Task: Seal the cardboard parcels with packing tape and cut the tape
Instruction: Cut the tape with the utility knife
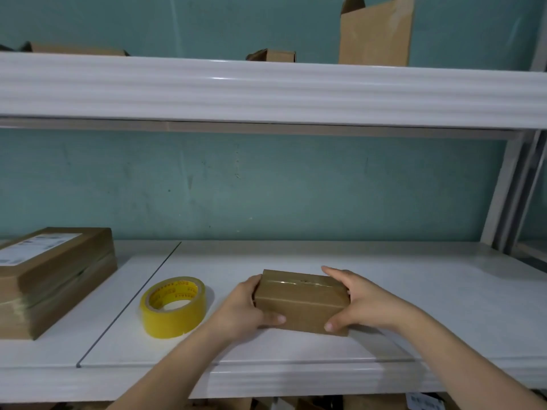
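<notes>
A small brown cardboard parcel (302,303) rests on the white shelf (429,306), a strip of clear tape running along its top seam. My left hand (245,309) grips its left end, thumb on the near face. My right hand (355,303) grips its right end, fingers stretched over the top edge. A roll of yellow packing tape (174,306) lies flat on the shelf just left of my left hand, apart from it. No cutting tool is in sight.
A larger taped parcel with a white label (50,276) sits at the shelf's left end. An upper shelf (266,90) overhangs, carrying an open upright carton (376,34) and flatter boxes. A metal upright (509,187) stands at the right. More boxes lie below.
</notes>
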Tool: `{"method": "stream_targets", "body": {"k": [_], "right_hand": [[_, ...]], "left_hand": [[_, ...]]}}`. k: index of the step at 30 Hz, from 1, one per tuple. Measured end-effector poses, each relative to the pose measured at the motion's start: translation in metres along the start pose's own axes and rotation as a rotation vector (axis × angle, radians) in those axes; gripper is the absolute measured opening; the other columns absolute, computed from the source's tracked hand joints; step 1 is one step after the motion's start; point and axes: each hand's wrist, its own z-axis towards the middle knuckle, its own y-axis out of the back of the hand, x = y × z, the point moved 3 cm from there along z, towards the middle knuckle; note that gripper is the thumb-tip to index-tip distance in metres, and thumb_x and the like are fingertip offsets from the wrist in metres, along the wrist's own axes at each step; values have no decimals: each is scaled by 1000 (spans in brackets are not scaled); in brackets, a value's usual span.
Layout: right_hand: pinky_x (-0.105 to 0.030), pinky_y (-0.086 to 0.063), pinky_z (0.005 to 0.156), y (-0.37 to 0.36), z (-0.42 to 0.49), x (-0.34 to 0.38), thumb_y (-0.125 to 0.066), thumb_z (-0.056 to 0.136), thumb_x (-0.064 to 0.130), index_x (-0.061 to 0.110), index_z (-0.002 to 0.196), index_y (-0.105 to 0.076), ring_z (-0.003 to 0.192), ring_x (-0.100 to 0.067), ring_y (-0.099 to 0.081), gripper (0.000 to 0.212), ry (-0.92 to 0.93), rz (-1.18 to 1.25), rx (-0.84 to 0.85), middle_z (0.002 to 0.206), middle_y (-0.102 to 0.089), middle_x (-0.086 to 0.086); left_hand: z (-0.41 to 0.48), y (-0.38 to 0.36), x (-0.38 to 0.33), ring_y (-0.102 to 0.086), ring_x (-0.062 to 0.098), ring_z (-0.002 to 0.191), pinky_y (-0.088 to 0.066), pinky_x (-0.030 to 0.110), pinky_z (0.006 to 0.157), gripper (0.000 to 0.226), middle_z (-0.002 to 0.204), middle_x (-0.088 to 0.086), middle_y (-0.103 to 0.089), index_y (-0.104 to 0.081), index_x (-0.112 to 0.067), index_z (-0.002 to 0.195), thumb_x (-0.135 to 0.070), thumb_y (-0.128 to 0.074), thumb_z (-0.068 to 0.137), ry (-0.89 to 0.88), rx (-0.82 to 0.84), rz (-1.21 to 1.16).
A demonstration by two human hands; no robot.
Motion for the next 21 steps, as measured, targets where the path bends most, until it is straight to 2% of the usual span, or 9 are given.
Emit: {"method": "stream_targets", "body": {"k": [3,4,6,8,10,12,15,18,21], "right_hand": [[-31,-53,87,4,-3,9,-91,42,29,18,123,-59,100,-17,-65,88,8,457,22,114,-67,-2],[-36,-56,82,4,-2,11,-88,47,30,12,118,-62,95,-23,-68,78,-14,658,20,108,-69,-8],[-50,-56,75,1,0,15,-77,62,36,11,113,-64,92,-41,-67,58,-126,1021,12,103,-68,-18],[-55,-56,69,-8,4,19,-63,76,48,13,110,-63,89,-54,-63,49,-264,1185,15,99,-69,-22],[-50,-57,71,-20,8,23,-50,81,60,15,110,-62,89,-54,-63,55,-320,1151,66,98,-71,-23],[-44,-54,79,-30,13,24,-45,82,62,14,110,-63,92,-45,-66,58,-325,1084,67,100,-70,-23],[-42,-54,78,-31,18,24,-47,88,42,11,110,-64,88,-36,-68,41,-255,1052,-44,102,-70,-21],[-39,-54,72,-23,24,22,-53,90,29,8,110,-63,79,-31,-64,31,-170,983,-221,102,-67,-23],[-35,-50,77,-25,28,22,-59,87,17,8,94,-71,82,-26,-65,16,-137,711,-239,99,-71,-17]], "left_hand": [[2,20,-9,-67,14,86,-51,30,75,57,103,10,-68,-59,-9,115,-16,-82,64,-7,-67,-219],[0,25,-13,-66,13,91,-48,31,80,61,108,8,-67,-58,-15,119,-28,-79,63,-24,-81,-273],[-1,29,-18,-65,12,102,-51,34,84,70,120,5,-61,-49,-25,129,-35,-72,64,-35,-108,-369],[-2,20,-20,-63,21,107,-53,42,88,85,128,8,-51,-40,-26,137,-36,-76,61,-19,-126,-390],[-1,3,-21,-64,29,106,-53,48,89,91,129,14,-52,-37,-24,137,-31,-83,59,-22,-116,-391],[3,-10,-22,-68,31,96,-56,48,79,78,120,19,-61,-42,-24,132,-17,-83,66,-13,-125,-486],[10,-6,-24,-70,27,80,-55,41,67,57,110,19,-67,-50,-21,124,-5,-73,75,41,-198,-522],[15,-1,-19,-70,29,79,-56,42,68,52,106,18,-68,-52,-18,122,-8,-75,76,122,-218,-346],[18,-4,-15,-68,22,60,-55,28,51,36,84,12,-72,-55,-14,107,-14,-75,77,217,-222,-224]]}}
